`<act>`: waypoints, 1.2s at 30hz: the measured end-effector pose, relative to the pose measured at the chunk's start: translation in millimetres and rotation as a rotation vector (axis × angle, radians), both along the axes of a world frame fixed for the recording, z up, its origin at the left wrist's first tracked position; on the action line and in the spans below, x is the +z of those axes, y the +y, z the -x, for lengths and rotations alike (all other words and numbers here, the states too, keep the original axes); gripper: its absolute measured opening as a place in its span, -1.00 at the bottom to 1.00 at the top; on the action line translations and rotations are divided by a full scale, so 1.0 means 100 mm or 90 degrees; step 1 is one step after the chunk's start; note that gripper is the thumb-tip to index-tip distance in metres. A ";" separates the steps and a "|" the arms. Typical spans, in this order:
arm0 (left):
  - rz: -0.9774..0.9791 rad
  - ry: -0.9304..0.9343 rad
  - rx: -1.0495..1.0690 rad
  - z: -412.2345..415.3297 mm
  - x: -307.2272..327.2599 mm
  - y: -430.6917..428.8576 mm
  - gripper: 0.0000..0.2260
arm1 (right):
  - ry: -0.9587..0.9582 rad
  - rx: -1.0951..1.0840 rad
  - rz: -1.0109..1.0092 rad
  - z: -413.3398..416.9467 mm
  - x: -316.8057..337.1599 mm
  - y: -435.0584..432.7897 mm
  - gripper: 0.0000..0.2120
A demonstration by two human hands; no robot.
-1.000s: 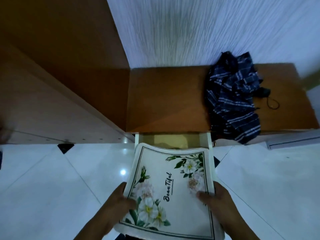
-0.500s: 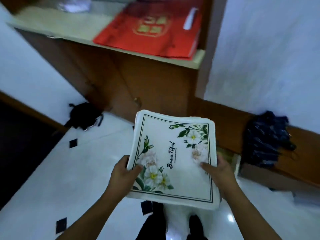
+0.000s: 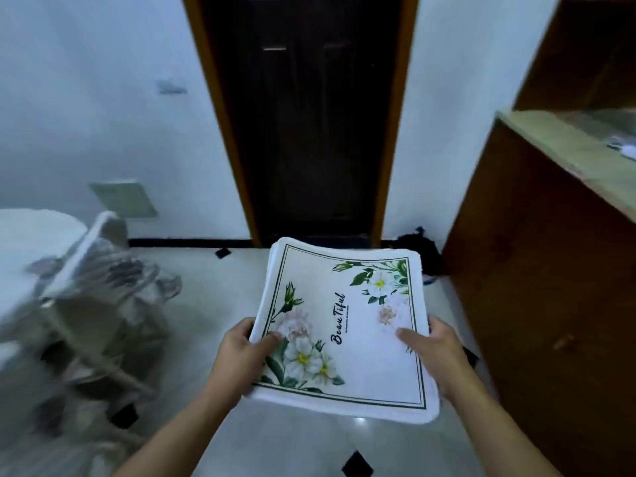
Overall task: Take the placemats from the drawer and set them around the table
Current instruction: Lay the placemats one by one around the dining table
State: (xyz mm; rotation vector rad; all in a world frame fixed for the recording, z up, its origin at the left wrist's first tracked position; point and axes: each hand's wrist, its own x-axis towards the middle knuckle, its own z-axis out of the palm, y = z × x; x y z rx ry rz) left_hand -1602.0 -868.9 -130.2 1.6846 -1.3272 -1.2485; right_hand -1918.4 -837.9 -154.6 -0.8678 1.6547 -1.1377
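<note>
A stack of white placemats (image 3: 358, 342) with green borders, printed white flowers and the word "Beautiful" is held flat in front of me at waist height. My left hand (image 3: 241, 356) grips its left edge, thumb on top. On the right edge sits my right hand (image 3: 430, 352), thumb lying across the print. A white round table (image 3: 24, 242) shows at the far left edge. The drawer is out of view.
A plastic-wrapped chair (image 3: 93, 304) stands at the left beside the table. A dark doorway (image 3: 309, 115) with a wooden frame is straight ahead. A brown wooden cabinet (image 3: 537, 287) fills the right side. A black bag (image 3: 418, 249) lies at its foot. White tiled floor lies between.
My view has swung left, away from the drawer and cabinet, toward the doorway and the table. Both hands keep the same hold on the placemats.
</note>
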 end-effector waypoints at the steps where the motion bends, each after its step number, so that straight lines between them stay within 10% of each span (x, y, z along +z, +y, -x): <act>1: 0.011 0.008 0.040 -0.30 0.02 -0.08 -0.90 | 0.009 0.035 0.011 -0.29 0.04 -0.28 -0.85; 16: 0.105 -0.027 0.484 -3.90 0.52 -0.76 -0.83 | -0.038 0.495 0.117 -4.59 0.55 -3.08 -0.80; 36: 0.117 -0.061 1.008 -6.10 0.39 -1.13 -0.82 | 0.026 0.985 0.192 -8.86 0.69 -4.59 -0.85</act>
